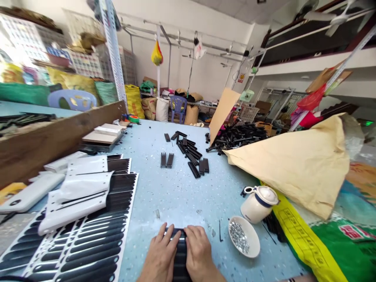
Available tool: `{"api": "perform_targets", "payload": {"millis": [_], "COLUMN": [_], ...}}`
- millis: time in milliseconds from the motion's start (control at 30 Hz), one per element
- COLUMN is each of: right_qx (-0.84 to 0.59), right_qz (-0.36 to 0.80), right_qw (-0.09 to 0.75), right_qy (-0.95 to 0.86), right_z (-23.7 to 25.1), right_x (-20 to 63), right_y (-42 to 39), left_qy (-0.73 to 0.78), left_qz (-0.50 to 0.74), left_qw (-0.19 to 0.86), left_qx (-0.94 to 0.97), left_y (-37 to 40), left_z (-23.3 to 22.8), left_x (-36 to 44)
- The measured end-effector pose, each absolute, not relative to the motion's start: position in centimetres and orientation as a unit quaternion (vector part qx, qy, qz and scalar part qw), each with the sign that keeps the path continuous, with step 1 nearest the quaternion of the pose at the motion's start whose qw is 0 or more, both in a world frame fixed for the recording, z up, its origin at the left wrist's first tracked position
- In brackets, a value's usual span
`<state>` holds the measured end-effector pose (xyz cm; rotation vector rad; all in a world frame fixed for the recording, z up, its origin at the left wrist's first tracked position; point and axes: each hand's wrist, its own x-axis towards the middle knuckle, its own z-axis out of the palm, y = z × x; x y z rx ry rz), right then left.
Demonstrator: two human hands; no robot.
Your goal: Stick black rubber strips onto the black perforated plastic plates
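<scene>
In the head view, the left hand [160, 254] and the right hand [200, 253] are lying side by side at the near edge of the blue table [176, 192], both pressing down on a stack of black ribbed strips [179, 250] that is resting on the tabletop between them. The fingers of both hands are lying flat and loosely spread over the stack's top, not curled around it; the thumbs are probably tucked at its sides, though the view is cutting them off. Just to the right, a small white dish of shiny metal bits [243, 236] is sitting, with a white lidded mug [258, 203] tilting beside it. To the left, sheets of black oval stickers [85, 239] are lying. Farther back, more loose black strips [190, 154] are lying scattered.
</scene>
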<state>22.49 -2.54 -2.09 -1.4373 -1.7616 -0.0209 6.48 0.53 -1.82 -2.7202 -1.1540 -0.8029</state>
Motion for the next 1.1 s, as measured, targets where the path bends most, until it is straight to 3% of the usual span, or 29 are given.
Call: {"api": "perform_targets", "payload": {"millis": [100, 233, 300, 400, 467, 633, 733, 800, 967, 1100], "right_qx": [-0.562, -0.616, -0.644, -0.627, -0.614, -0.665, -0.673, -0.67, -0.587, -0.581], "right_qz": [-0.018, -0.004, 0.044, 0.098, 0.121, 0.256, 0.276, 0.308, 0.492, 0.548], "right_qw": [0.422, 0.32, 0.265, 0.228, 0.205, 0.206, 0.217, 0.261, 0.464, 0.469], "right_qy": [-0.712, -0.72, -0.716, -0.738, -0.753, -0.671, -0.65, -0.624, -0.444, -0.377], "right_z": [-2.2, 0.1, 1.5, 2.6, 2.5, 2.1, 2.2, 2.1, 1.5, 2.0], "right_x": [22.8, 24.2, 25.0, 25.3, 25.1, 25.2, 25.6, 25.5, 23.9, 22.8], "right_y": [-2.0, -1.6, -1.2, -0.2, 0.1, -0.2, -0.6, -1.1, -2.1, -3.6], "left_qy": [-0.39, -0.429, -0.489, -0.559, -0.55, -0.543, -0.537, -0.525, -0.469, -0.442], "left_qz": [-0.277, -0.359, -0.386, -0.305, -0.252, -0.292, -0.353, -0.391, -0.443, -0.447], "left_qw": [0.03, -0.056, -0.219, -0.569, -0.693, -0.65, -0.613, -0.608, -0.667, -0.717], "left_qx": [-0.878, -0.827, -0.751, -0.52, -0.393, -0.443, -0.46, -0.45, -0.373, -0.3], "left_y": [1.2, -1.7, -5.0, -9.3, -10.2, -5.8, -2.8, -1.7, -1.5, -3.3], "left_z": [-1.6, 0.6, 1.2, 1.7, 2.1, 3.4, 4.1, 4.3, 3.9, 4.7], "left_x": [6.4, 4.7, 3.6, 3.4, 4.2, 6.1, 6.0, 5.7, 5.7, 5.8]}}
